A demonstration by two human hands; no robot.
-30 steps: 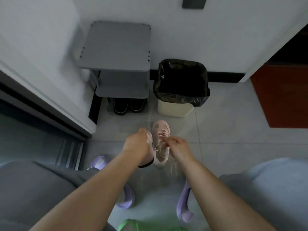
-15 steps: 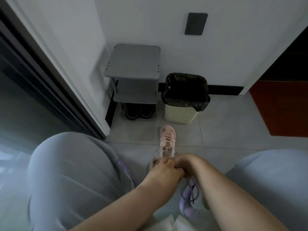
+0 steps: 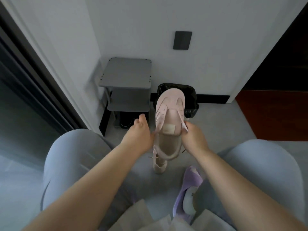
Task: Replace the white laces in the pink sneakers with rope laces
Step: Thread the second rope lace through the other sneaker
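Observation:
One pink sneaker (image 3: pixel 168 117) hangs in the air in front of me, toe pointing away and its opening toward me. Its tongue lies bare and I see no lace across it. My right hand (image 3: pixel 193 139) grips the sneaker's right side, pinching the eyelet flap. My left hand (image 3: pixel 139 135) sits against the sneaker's left edge with its fingers stretched forward. The second pink sneaker (image 3: pixel 159 164) lies on the floor below, mostly hidden by the held one, with a thin lace end showing at its left.
A grey shoe rack (image 3: pixel 126 75) stands against the wall with black shoes (image 3: pixel 125 121) under it. A bin with a black bag (image 3: pixel 191 95) is behind the held sneaker. A purple slipper (image 3: pixel 188 185) is on my right foot. White paper (image 3: pixel 145 212) lies on my lap.
The sneaker came up off the floor into both hands and now hangs in front of the bin. My left hand has opened beside it. The view tilted upward.

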